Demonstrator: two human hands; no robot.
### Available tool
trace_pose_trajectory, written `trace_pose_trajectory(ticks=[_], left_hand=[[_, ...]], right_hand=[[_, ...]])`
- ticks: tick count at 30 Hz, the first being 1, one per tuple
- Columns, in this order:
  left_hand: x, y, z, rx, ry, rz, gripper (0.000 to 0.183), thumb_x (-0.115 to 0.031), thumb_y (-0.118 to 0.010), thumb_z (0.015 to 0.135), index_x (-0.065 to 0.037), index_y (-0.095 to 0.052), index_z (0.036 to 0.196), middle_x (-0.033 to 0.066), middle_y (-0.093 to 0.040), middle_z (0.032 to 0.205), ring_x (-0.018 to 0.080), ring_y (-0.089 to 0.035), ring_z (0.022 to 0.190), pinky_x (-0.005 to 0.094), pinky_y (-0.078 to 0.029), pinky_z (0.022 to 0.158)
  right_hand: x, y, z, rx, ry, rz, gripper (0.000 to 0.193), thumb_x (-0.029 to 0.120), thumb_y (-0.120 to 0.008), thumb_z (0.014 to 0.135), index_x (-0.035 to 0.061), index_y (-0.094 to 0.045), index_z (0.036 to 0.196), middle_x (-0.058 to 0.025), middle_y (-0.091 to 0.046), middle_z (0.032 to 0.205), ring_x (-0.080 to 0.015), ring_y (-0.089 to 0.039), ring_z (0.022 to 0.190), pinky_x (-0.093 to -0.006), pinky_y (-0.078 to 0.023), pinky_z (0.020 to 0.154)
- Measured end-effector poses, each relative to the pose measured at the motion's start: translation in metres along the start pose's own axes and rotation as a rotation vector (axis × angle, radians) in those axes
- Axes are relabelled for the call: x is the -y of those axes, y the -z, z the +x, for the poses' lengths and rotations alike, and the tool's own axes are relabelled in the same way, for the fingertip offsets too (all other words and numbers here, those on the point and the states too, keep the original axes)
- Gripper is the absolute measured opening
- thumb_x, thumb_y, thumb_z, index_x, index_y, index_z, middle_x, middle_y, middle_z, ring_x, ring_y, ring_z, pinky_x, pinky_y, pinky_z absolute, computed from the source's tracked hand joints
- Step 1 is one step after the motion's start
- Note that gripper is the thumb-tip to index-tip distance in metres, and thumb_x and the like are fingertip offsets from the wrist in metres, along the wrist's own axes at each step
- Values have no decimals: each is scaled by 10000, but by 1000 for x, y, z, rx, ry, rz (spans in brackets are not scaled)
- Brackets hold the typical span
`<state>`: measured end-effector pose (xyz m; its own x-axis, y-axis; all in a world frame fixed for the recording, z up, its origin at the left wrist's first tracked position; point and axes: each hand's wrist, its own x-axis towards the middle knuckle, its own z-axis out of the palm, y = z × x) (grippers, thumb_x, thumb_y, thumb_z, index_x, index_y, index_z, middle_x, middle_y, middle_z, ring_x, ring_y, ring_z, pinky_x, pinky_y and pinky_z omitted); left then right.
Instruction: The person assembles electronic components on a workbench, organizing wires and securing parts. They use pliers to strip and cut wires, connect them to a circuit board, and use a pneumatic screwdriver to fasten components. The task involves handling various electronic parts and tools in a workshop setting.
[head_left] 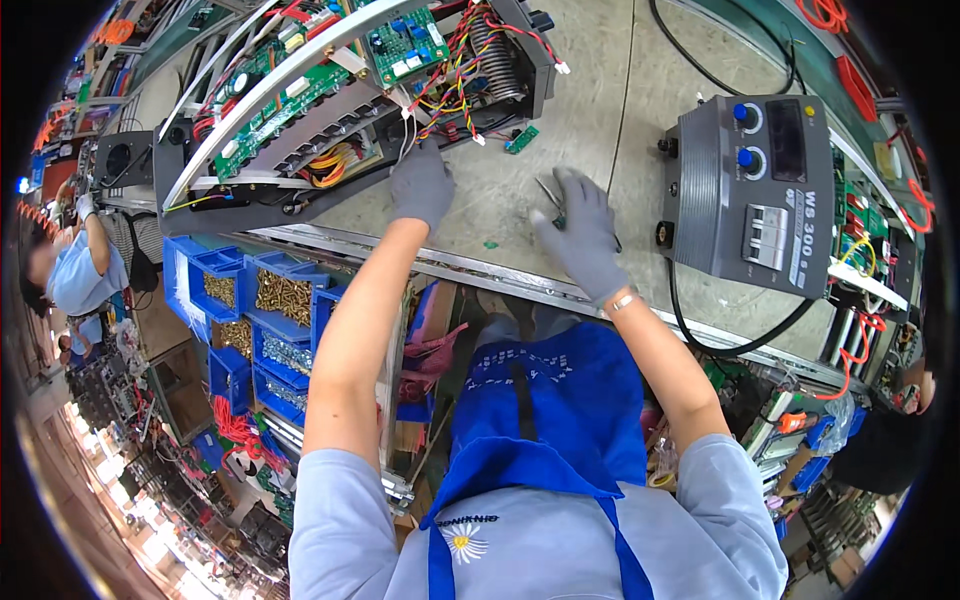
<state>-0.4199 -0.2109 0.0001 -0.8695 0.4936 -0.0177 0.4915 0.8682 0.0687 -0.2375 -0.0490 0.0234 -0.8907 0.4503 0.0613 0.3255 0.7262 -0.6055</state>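
Note:
My left hand (422,187), in a grey glove, reaches to the near edge of an opened machine (290,120) with its inner parts exposed. Its fingers are bent in beside a pale wire (407,128); what they pinch is hidden. My right hand (582,238), gloved too, is above the bench with a small hand tool (546,192) in it. A thin metal tip shows between thumb and forefinger, and a dark handle end pokes out by the palm. A small green circuit board (521,139) lies between the hands and the machine's twisted red, yellow and black wires (462,75).
A grey finished-looking power unit (745,185) with blue knobs stands at the right, its black cable (720,350) looping over the bench edge. Blue bins (285,300) of screws hang below the bench at left. Another person (85,265) works at far left.

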Motion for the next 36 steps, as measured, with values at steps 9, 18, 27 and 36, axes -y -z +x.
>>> trace_pose_trajectory(ticks=[9,18,27,36], left_hand=[[31,-8,37,165,-206,4,339,-353,-616,815,-152,-523,1072,160,-652,853,386,-627,737,499,-486,665],[31,42,32,258,-349,18,436,-341,-624,800,-146,-541,1181,175,-627,1018,353,-597,931,440,-467,824],[-29,35,-24,705,-614,-477,260,-212,-550,822,-134,-592,1066,165,-637,960,334,-618,863,440,-470,749],[-14,57,-7,704,-295,-1319,322,-241,-503,935,-28,-575,1167,41,-610,791,115,-560,687,268,-471,620]], right_hand=[[4,-67,94,-166,-108,-56,527,386,-690,706,42,-515,1064,-135,-548,1012,-337,-557,938,-436,-477,747],[21,-28,121,466,-757,1889,262,280,-624,821,78,-549,969,-66,-601,746,-60,-486,542,-153,-348,388],[3,-36,103,134,-195,172,531,315,-646,762,55,-464,1188,-145,-637,855,-286,-628,749,-418,-494,657],[-9,-54,82,-230,66,-224,790,326,-706,685,-11,-369,1315,-159,-608,968,-327,-576,902,-415,-456,772]])
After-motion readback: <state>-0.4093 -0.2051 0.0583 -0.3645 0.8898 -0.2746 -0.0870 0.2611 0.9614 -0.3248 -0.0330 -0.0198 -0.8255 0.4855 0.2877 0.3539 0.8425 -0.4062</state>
